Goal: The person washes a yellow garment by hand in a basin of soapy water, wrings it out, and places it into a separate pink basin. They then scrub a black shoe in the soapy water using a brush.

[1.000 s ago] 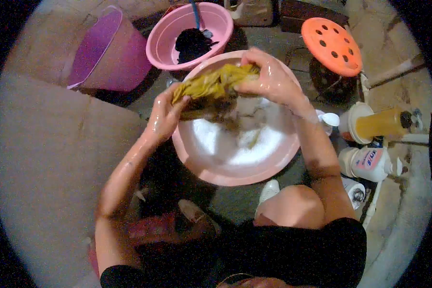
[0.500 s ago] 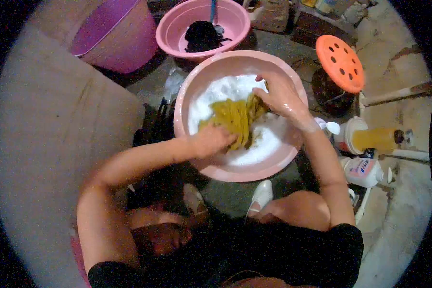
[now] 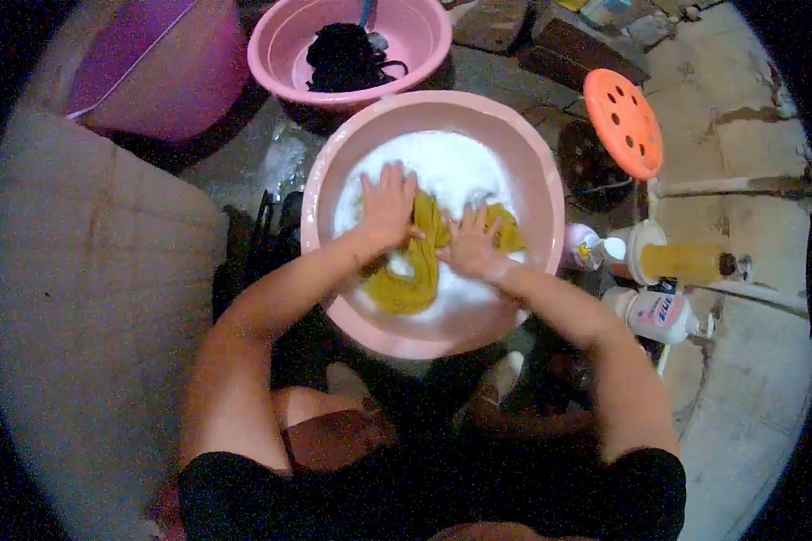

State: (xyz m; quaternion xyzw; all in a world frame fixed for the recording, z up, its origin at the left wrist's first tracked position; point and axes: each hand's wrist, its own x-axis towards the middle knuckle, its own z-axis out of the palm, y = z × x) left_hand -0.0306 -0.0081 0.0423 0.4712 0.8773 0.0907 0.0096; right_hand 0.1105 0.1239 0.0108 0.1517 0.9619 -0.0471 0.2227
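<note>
A mustard-yellow cloth [image 3: 404, 290] lies bunched in white suds [image 3: 456, 162] inside a pink basin [image 3: 320, 194]. My left hand [image 3: 390, 215] presses on the cloth's upper left part, fingers stretched out and spread. Flat against its right part rests my right hand [image 3: 472, 242], fingers also apart. Between the two hands a fold of the cloth shows, and one part curves toward me. Suds and the hands hide some of the cloth.
Behind the basin stands a second pink basin [image 3: 266, 68] with black fabric [image 3: 343, 59]. A tall purple-pink tub [image 3: 185, 95] is at far left. On the right are an orange perforated disc [image 3: 624, 123], a white bottle [image 3: 660, 316] and a container of yellow liquid [image 3: 686, 261].
My left hand has moved up and my right hand down, closer together. Both have flattened onto the cloth, which is now spread lower and wider. The view has shifted slightly.
</note>
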